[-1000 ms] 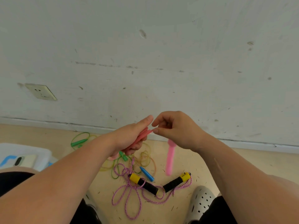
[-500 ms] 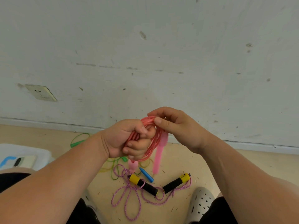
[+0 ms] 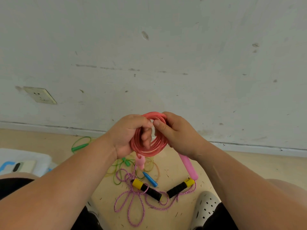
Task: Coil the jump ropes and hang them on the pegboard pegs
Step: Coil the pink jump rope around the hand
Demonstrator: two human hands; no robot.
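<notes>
Floor: tan, littered; purple rope sprawls loose, nearest the camera
Coil: pink rope, above the floor between both hands; ring upright, facing the camera
Left hand: fingers curled through the ring, clamping the loops
Right hand: pinching the ring's upper right
Handle: long axis slants down-right
Handling: likely light, springy; grip across all loops
Wall: pale, scuffed

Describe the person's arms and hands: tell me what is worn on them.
Both are bare. The left hand and right hand wear no gloves, and no rings show. The left forearm and right forearm carry no sleeve, watch or band up to the frame's edge.
</notes>
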